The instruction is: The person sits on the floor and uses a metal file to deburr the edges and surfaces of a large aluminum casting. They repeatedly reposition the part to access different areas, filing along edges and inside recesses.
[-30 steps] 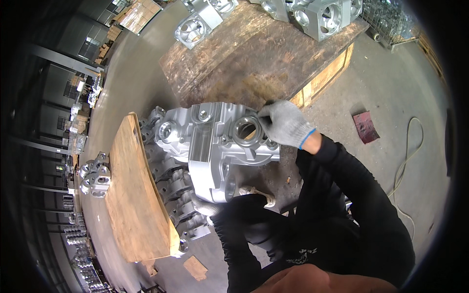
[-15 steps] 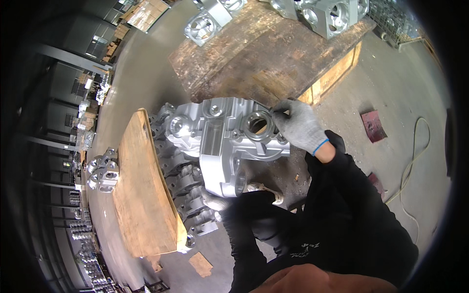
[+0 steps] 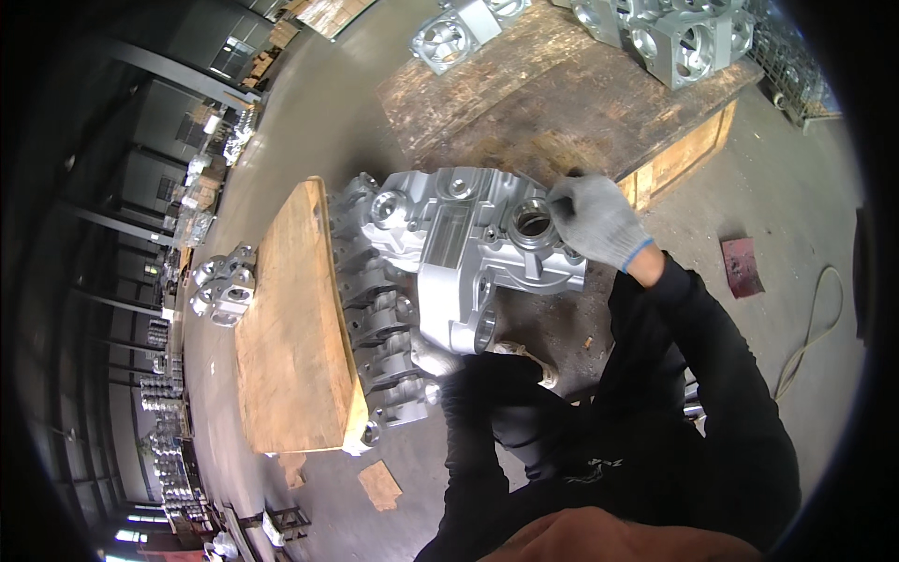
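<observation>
A large silver metal casting (image 3: 445,281) lies in front of me, with round bores, a rectangular recess and a downward-reaching leg. My right hand (image 3: 599,220), in a grey glove with a blue cuff, is closed beside the casting's round bore on the right. A thin dark strip, perhaps a tool, shows near its fingers; what it grips is too small to make out. My left hand (image 3: 435,356), also gloved, presses against the lower left end of the casting, gripping its edge. Its fingers are partly hidden and blurred.
Several similar castings (image 3: 389,323) lie in a row beneath and left. Beside them stands a wooden board (image 3: 290,347), another casting (image 3: 225,286) beyond it. A worn wooden table (image 3: 524,103) ahead bears more castings (image 3: 693,47). A red piece (image 3: 742,267) and a cable (image 3: 810,337) lie on the floor.
The whole view has shifted, so everything appears further right and mostly a little higher. My right hand stays closed by the bore, turned slightly; my left hand stays at the casting's lower end.
</observation>
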The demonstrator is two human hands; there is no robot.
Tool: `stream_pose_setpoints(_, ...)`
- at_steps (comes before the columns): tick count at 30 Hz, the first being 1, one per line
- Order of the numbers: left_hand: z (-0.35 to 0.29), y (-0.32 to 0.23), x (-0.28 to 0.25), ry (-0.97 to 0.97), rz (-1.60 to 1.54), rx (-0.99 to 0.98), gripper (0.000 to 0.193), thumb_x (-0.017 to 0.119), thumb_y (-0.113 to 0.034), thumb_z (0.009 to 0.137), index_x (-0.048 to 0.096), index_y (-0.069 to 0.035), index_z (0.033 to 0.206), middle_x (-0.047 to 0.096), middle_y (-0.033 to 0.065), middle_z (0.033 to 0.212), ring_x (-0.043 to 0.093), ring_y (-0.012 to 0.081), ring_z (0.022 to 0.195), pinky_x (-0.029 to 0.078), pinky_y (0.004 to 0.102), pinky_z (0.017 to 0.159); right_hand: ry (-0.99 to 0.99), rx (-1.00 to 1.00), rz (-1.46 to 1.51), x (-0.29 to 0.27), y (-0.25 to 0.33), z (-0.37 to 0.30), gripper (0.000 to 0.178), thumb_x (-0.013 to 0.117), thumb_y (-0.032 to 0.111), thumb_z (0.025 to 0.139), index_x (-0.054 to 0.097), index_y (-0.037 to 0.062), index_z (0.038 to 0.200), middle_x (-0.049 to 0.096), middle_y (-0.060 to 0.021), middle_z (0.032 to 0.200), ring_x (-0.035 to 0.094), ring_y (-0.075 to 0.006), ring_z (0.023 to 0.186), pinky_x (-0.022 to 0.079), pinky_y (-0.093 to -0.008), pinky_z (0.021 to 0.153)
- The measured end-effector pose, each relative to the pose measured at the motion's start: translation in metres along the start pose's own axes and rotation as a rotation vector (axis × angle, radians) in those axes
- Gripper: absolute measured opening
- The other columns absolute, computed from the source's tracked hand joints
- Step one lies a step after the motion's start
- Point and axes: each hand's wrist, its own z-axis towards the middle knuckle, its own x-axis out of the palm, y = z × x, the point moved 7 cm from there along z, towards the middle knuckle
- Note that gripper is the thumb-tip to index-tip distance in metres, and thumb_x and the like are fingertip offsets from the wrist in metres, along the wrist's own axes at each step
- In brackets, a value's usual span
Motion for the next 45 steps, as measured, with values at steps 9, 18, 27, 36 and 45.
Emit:
stream_pose_setpoints(9,-0.018,-0.138,0.111,0.437,0.678,0.571,0.042,0.053,-0.017,0.100,0.052,0.005,0.135,0.067,0.0227,0.121,0.067,0.0329,0.099,0.055,0.0396,0.089,-0.305,0.449,0.753,-0.037,-0.101,-0.022,0.046,0.069,0.026,0.096,0.063,-0.0044,0.130,0.071,-0.0109,0.100,0.066,-0.0134,0.065,0.055,-0.0280,0.057)
stream_pose_setpoints(18,0.031,-0.204,0.326,0.776,1.182,1.504,0.014,0.057,-0.016,0.093,0.064,-0.004,0.092,0.069,0.0230,0.086,0.066,0.0446,0.081,0.053,0.0543,0.076,-0.394,0.644,1.471,0.033,-0.162,-0.080,0.024,0.069,0.003,0.094,0.061,-0.0016,0.116,0.065,-0.0069,0.100,0.067,-0.0170,0.092,0.055,-0.0279,0.087)
stream_pose_setpoints(27,0.077,-0.166,0.464,0.723,1.315,1.373,0.022,0.059,-0.021,0.092,0.067,-0.001,0.092,0.071,0.0318,0.087,0.071,0.0487,0.084,0.057,0.0579,0.081,-0.360,0.439,1.137,0.043,-0.136,-0.048,0.040,0.075,0.011,0.097,0.057,0.0092,0.132,0.062,0.0033,0.100,0.044,-0.0043,0.064,0.034,-0.0216,0.055)
stream_pose_setpoints(36,0.138,-0.181,0.426,0.608,1.220,0.718,0.103,0.022,-0.082,0.098,0.067,0.009,0.121,0.063,0.0379,0.128,0.056,0.0495,0.130,0.039,0.0472,0.113,-0.462,0.354,0.888,0.075,-0.138,-0.020,0.035,0.067,0.027,0.105,0.047,0.0081,0.127,0.051,0.0022,0.086,0.046,-0.0061,0.070,0.043,-0.0250,0.061)
stream_pose_setpoints(45,0.153,-0.159,0.338,0.748,0.925,0.882,0.070,0.047,-0.056,0.108,0.054,0.002,0.147,0.067,0.0199,0.132,0.062,0.0268,0.125,0.047,0.0361,0.107,-0.466,0.156,0.365,0.056,-0.148,-0.009,0.039,0.061,0.032,0.108,0.048,0.0012,0.128,0.059,-0.0025,0.087,0.056,-0.0082,0.076,0.048,-0.0268,0.064)
